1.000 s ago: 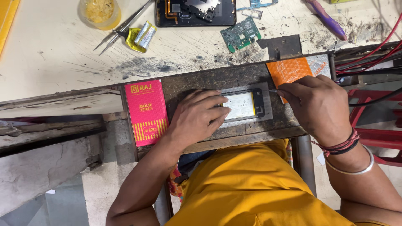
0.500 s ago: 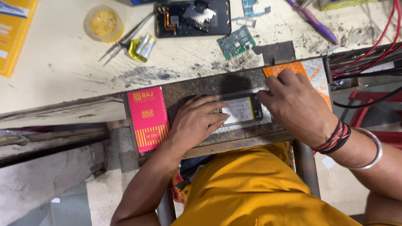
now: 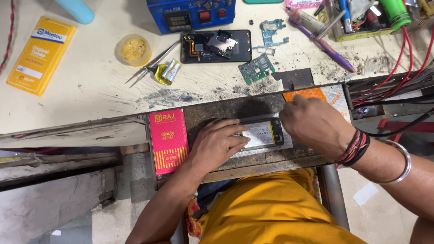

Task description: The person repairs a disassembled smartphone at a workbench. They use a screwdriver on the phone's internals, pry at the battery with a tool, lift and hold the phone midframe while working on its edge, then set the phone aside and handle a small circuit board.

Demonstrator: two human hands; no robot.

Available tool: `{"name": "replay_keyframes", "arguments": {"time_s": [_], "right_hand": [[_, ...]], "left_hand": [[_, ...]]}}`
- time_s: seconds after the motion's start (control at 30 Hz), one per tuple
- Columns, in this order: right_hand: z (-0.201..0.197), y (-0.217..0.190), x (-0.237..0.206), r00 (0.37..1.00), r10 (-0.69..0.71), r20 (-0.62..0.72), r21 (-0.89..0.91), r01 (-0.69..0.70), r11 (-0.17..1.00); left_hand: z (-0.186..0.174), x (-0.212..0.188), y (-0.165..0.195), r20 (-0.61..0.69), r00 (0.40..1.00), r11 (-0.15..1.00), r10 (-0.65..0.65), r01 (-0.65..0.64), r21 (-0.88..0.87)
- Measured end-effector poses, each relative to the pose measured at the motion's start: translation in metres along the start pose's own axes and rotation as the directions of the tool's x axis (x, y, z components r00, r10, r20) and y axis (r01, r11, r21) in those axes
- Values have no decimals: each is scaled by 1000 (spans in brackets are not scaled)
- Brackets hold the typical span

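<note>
Where a worn, dark metal tray (image 3: 212, 113) jutted from the bench edge, an opened phone (image 3: 261, 133) lay flat with its pale rectangular battery facing up. Left hand (image 3: 217, 143) lay palm-down on the phone's left end, fingers spread and pressing, not curled around it. Right hand (image 3: 314, 124) hunched over the right end, knuckles up; its fingertips were hidden, so I cannot tell whether they pinched anything. Red and black threads and a metal bangle (image 3: 400, 163) ringed that wrist. A glossy pink box (image 3: 168, 140) lay just left. Farther back on the scuffed, sooty bench (image 3: 90, 86) lay tweezers (image 3: 151, 65), a green circuit board (image 3: 256, 68) and another gutted phone (image 3: 216, 46)
</note>
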State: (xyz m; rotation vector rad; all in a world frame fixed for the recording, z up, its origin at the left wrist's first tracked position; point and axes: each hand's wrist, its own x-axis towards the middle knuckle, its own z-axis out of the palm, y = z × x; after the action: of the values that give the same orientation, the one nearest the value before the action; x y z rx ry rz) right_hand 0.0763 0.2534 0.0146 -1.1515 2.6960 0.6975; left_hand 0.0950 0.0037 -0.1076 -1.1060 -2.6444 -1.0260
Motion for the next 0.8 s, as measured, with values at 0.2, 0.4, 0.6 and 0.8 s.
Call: {"name": "replay_keyframes", "arguments": {"time_s": [0.2, 0.4, 0.6, 0.8], "right_hand": [[1, 6, 1, 989, -27, -144, -34, 22, 999], [-4, 5, -4, 990, -1, -138, 87, 13, 996], [-5, 9, -6, 993, -21, -119, 93, 32, 995], [-4, 10, -5, 999, -35, -25, 48, 36, 998]], "left_hand": [[2, 0, -1, -2, 1000, 1000, -6, 6, 8], [4, -1, -2, -1, 1000, 1000, -2, 2, 4], [3, -1, -3, -20, 1000, 1000, 15, -15, 5], [1, -1, -1, -16, 1000, 1000, 16, -16, 6]]}}
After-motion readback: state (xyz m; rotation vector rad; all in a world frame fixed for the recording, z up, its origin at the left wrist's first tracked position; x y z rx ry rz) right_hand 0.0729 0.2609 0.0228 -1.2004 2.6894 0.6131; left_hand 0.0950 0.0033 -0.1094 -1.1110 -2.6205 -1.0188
